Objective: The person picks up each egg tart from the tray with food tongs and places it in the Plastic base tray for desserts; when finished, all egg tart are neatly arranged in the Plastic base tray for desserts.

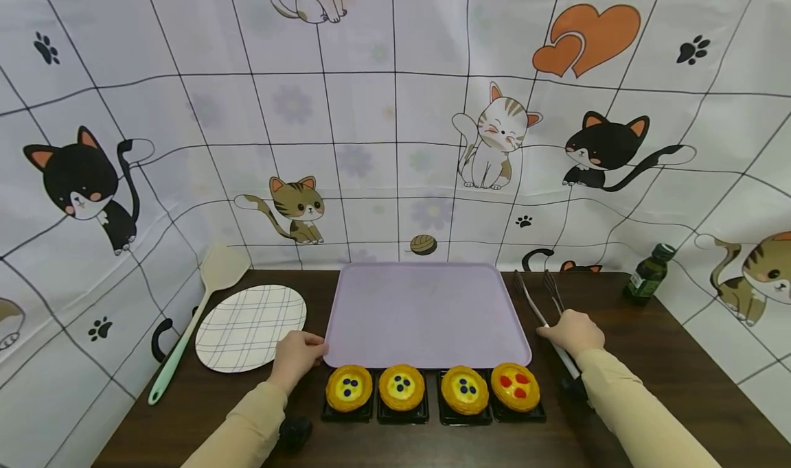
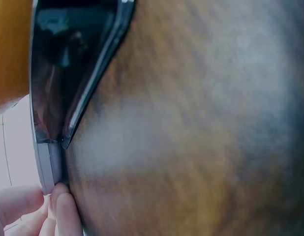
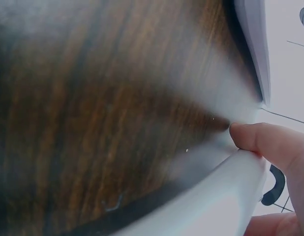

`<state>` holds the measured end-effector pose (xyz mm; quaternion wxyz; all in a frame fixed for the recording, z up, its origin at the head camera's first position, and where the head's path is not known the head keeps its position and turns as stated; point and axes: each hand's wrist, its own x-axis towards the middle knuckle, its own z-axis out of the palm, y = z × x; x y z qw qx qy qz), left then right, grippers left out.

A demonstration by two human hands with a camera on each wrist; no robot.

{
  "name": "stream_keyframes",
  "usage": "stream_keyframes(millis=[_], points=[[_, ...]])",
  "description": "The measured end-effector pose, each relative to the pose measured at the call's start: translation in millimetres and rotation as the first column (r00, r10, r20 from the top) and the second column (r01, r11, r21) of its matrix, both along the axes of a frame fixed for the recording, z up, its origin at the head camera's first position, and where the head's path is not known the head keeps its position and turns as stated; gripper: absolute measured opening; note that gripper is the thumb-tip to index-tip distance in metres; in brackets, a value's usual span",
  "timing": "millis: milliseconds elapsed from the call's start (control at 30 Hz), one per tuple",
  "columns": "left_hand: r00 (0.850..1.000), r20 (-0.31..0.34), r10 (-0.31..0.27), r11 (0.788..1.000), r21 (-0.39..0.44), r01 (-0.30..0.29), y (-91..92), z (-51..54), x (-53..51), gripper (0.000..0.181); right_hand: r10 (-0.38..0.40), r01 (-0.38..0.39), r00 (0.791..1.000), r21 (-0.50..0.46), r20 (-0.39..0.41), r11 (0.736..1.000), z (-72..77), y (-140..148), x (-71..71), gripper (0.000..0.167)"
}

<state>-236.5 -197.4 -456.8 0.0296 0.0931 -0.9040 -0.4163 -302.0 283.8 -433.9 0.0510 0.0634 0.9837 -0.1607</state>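
Observation:
My left hand (image 1: 296, 358) is at the front left corner of the lilac tray (image 1: 426, 317). In the left wrist view its thumb and fingertips (image 2: 68, 214) pinch the tray's rim. My right hand (image 1: 573, 332) grips the tongs (image 1: 565, 359) right of the tray, their two arms spread apart and pointing to the back. The right wrist view shows the thumb on the white handle (image 3: 206, 196). Along the tray's front edge stand egg tarts in black holders: three with dark blue dots (image 1: 402, 388) and one with red pieces (image 1: 516, 387).
A checked oval plate (image 1: 247, 331) lies left of the tray, beside a spatula with a green handle (image 1: 176, 361) that leans toward the wall covering. A small dark green bottle (image 1: 649, 276) stands at the back right. The cat-print sheet (image 1: 395, 125) encloses the dark wooden table (image 1: 655, 365).

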Motion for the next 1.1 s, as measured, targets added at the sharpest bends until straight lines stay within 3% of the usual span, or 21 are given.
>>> stream_keyframes(millis=[700,1100], points=[[1.0,-0.003,0.003,1.0,-0.013,-0.003,0.2,0.9,-0.6,0.019,-0.016,0.016,1.0,0.032,0.005,0.999,2.7,-2.8,-2.7,0.052],[1.0,-0.001,0.0,1.0,-0.015,0.0,-0.3,0.6,1.5,0.019,-0.016,0.016,1.0,0.022,0.008,1.0,-5.0,-0.8,-2.1,0.054]])
